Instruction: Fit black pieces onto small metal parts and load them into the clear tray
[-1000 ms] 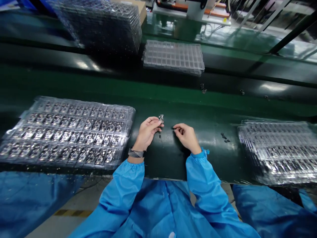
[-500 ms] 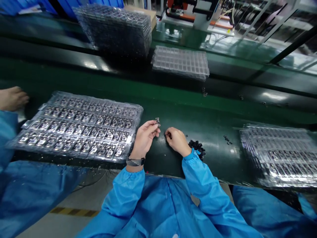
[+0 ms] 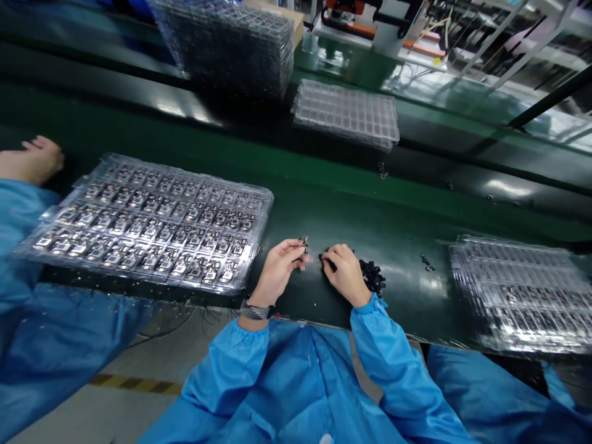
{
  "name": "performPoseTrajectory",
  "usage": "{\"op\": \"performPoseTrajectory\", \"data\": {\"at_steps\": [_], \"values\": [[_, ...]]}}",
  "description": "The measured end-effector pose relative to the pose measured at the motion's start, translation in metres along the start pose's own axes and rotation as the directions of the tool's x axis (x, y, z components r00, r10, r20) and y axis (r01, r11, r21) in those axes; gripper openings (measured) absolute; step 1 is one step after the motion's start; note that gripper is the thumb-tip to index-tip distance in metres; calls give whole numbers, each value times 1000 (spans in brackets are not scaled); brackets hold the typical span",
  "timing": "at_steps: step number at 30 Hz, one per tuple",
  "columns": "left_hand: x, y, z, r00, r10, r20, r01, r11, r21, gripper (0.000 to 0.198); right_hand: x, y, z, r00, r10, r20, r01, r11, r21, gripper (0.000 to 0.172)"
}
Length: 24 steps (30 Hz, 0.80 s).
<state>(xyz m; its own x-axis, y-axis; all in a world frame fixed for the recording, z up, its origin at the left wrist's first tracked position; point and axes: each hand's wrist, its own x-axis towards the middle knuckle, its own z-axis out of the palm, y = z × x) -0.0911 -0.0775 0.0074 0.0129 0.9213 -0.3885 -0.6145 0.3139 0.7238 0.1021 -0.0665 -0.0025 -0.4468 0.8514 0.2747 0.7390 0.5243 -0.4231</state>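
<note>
Between the thumb and fingers of my left hand (image 3: 280,266) is a small circuit board (image 3: 304,243), tilted up above the green bench. My right hand (image 3: 343,271) is pinched just to its right, with a tiny black part (image 3: 320,256) at the fingertips; its exact kind is too small to make out. A gap separates the two hands. Beside my right wrist lies a pile of small black parts (image 3: 372,277), partly hidden by the hand. Left of my left hand is a clear plastic tray (image 3: 264,231) with rows of small circuit boards (image 3: 150,229).
A stack of clear trays (image 3: 467,296), partly filled with boards, lies at the right. More clear trays (image 3: 346,111) sit at the back, beside a tall tray stack (image 3: 231,52). Loose pieces (image 3: 426,262) lie on the green bench (image 3: 319,185). A co-worker's hand (image 3: 34,159) is at far left.
The view has shifted slightly. My two hands are still close together, holding the same small pieces. The co-worker's hand at the left has turned, with its fingers now raised.
</note>
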Motion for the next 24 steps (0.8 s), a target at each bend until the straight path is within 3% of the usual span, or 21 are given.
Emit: {"op": "performPoseTrajectory", "data": {"at_steps": [7,17,21,24], "values": [[3,2,-8,999,20,-29,-20,1000,0,35,0,7,-12,994,89,60,-101,968,229,16],[2,0,-9,1000,2,-9,-2,1000,8,35,26,12,-14,948,50,315,-102,983,151,15],[2,-2,-10,1000,3,-8,-2,1000,9,35,25,11,-17,950,76,303,-124,982,144,16],[1,-4,-8,1000,0,0,0,1000,13,35,21,13,-17,961,128,247,-196,940,277,14]]}}
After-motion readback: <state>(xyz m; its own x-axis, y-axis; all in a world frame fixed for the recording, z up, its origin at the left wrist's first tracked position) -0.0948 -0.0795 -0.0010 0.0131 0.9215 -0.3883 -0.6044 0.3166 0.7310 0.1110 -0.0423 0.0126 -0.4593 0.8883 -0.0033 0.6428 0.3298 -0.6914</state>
